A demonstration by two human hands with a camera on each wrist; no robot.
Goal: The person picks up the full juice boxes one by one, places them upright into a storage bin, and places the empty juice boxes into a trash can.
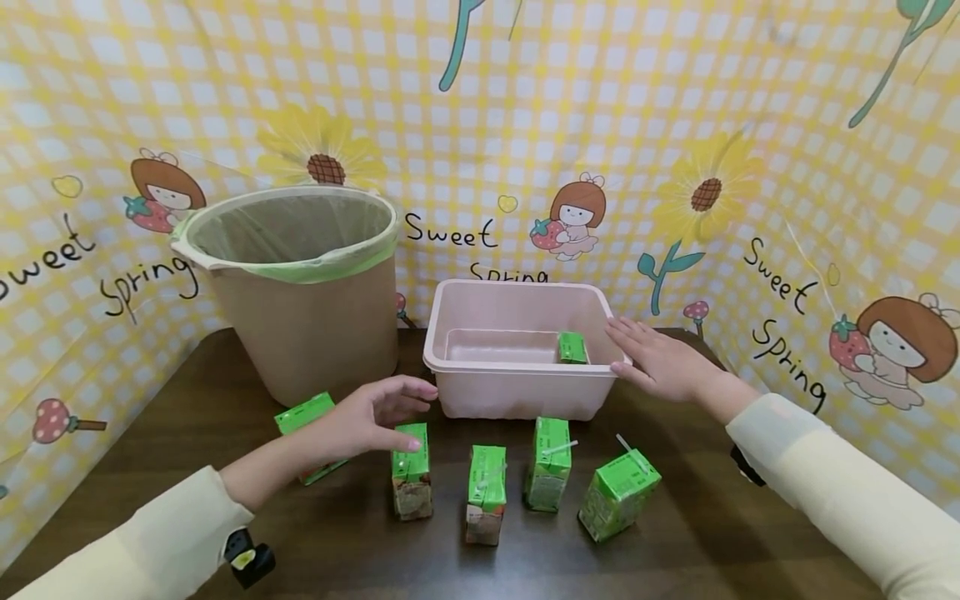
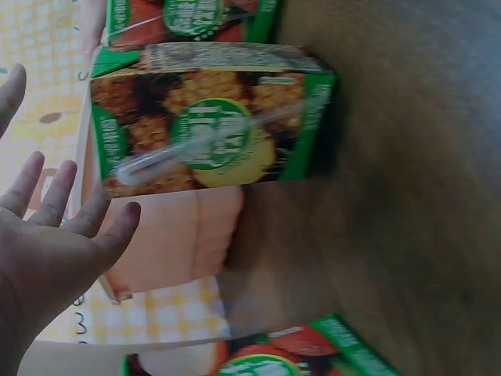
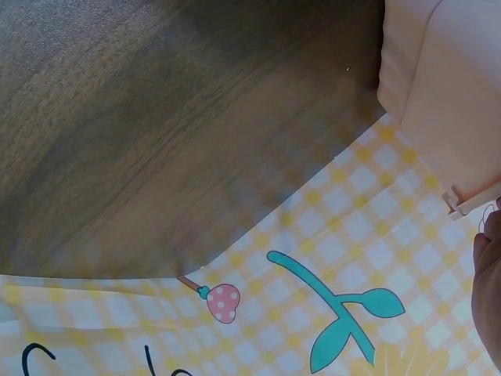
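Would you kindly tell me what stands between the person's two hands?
The pink tub, holding a green carton, stands between the left hand and right hand, in the head view.

Leftmost carton (image 1: 303, 413) partly behind left forearm (image 1: 277, 463), bin (image 1: 330, 329) floor hidden, lowest carton (image 2: 262, 365) cropped in left wrist view

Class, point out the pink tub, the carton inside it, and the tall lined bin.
Pink tub (image 1: 525, 395): head view, front wall.
Carton inside (image 1: 572, 347): head view, visible green surface.
Tall lined bin (image 1: 322, 333): head view, outer side.
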